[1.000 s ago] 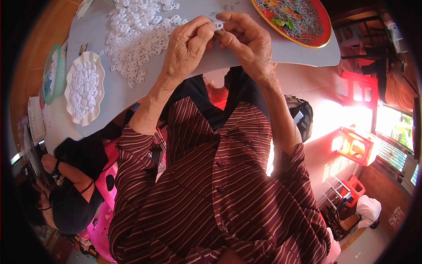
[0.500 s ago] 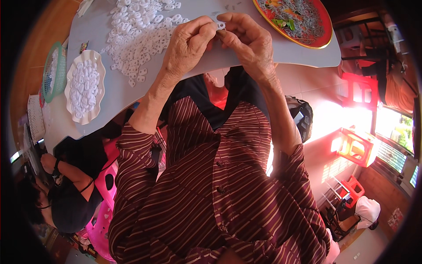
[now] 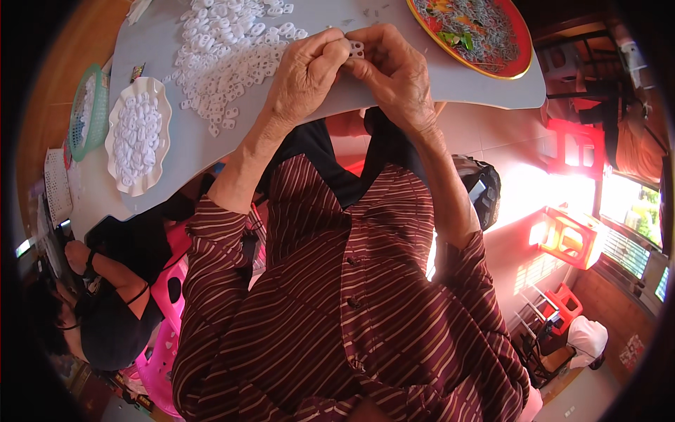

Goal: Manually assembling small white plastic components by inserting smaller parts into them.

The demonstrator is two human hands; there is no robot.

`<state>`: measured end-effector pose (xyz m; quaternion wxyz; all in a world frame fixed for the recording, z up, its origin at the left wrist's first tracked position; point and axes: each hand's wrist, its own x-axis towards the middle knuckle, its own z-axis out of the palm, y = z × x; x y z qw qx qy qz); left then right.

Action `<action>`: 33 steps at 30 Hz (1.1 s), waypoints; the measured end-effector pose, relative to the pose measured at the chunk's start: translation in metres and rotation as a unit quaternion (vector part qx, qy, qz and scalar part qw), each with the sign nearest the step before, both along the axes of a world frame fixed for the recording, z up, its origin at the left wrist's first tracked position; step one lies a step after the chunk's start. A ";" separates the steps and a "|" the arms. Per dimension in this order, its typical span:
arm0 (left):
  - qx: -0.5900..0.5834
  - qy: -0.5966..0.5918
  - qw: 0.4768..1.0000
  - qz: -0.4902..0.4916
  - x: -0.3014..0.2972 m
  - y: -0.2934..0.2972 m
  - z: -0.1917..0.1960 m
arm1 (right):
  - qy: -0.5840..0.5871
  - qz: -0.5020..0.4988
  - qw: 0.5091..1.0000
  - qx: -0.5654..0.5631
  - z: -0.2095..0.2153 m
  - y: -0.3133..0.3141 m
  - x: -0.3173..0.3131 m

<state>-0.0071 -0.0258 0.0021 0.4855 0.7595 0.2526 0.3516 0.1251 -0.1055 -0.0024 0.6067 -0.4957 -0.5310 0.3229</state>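
While my right hand (image 3: 395, 79) pinches a small white piece (image 3: 357, 50) over the grey table (image 3: 485, 91), my left hand (image 3: 308, 74) has its fingers closed at the edge, their hold hidden. More pieces (image 3: 228, 67) lie heaped leftward near a wavy dish (image 3: 110, 144); red stools (image 3: 575, 129) stand on sunlit tiles (image 3: 478, 133).

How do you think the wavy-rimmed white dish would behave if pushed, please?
The wavy-rimmed white dish would probably slide rather than roll, given its long shape. Its heaped white pieces look loose, so some might spill. Near the edge of the gray table, it could tip off.
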 end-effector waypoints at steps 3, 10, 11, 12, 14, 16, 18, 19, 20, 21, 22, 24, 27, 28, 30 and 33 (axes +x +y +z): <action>0.071 -0.019 0.997 -0.005 0.001 -0.002 -0.001 | -0.043 -0.018 0.999 0.002 0.002 -0.002 -0.001; 0.025 0.015 1.000 -0.011 -0.004 -0.007 0.004 | -0.059 -0.024 0.998 0.008 0.000 -0.005 -0.003; 0.021 0.033 0.999 -0.009 -0.003 -0.006 0.004 | -0.049 -0.028 0.998 0.018 -0.001 -0.004 -0.003; 0.020 0.034 0.999 -0.009 -0.002 -0.006 0.003 | -0.048 -0.027 0.998 0.018 -0.002 -0.004 -0.002; 0.025 0.011 0.999 -0.017 -0.001 -0.004 -0.001 | -0.079 -0.039 0.996 0.015 -0.002 -0.004 -0.001; 0.052 0.002 0.998 -0.031 -0.004 0.001 -0.006 | -0.106 -0.049 0.993 0.012 0.001 -0.003 -0.003; 0.077 -0.002 0.996 -0.045 -0.001 0.004 -0.007 | -0.129 -0.059 0.990 0.007 0.000 -0.001 0.000; 0.058 -0.001 0.998 -0.038 0.001 0.004 -0.006 | -0.097 -0.054 0.994 0.002 -0.001 0.001 0.002; 0.039 0.000 0.999 -0.033 0.001 0.004 -0.005 | -0.064 -0.049 0.997 -0.003 -0.002 0.002 0.002; 0.040 -0.001 0.999 -0.033 0.003 0.003 -0.004 | -0.065 -0.049 0.997 -0.001 -0.001 0.003 0.003; 0.017 0.001 1.000 -0.013 0.006 0.001 -0.001 | -0.024 -0.034 0.999 -0.009 0.002 0.003 0.005; -0.002 -0.002 1.000 0.007 0.006 -0.003 0.002 | 0.012 -0.018 1.000 -0.013 0.006 0.001 0.003; 0.032 -0.021 0.999 0.038 0.002 -0.006 0.003 | 0.032 0.019 0.999 -0.013 0.003 0.000 0.006; 0.043 -0.034 0.998 0.038 -0.002 -0.006 0.005 | 0.030 0.016 0.999 -0.023 0.002 0.001 0.006; 0.014 0.015 0.999 0.028 -0.006 -0.007 0.007 | 0.054 0.022 0.997 -0.046 0.004 0.000 0.004; -0.008 -0.033 0.999 0.038 -0.008 -0.011 0.007 | 0.069 0.027 0.994 -0.076 0.016 0.004 0.013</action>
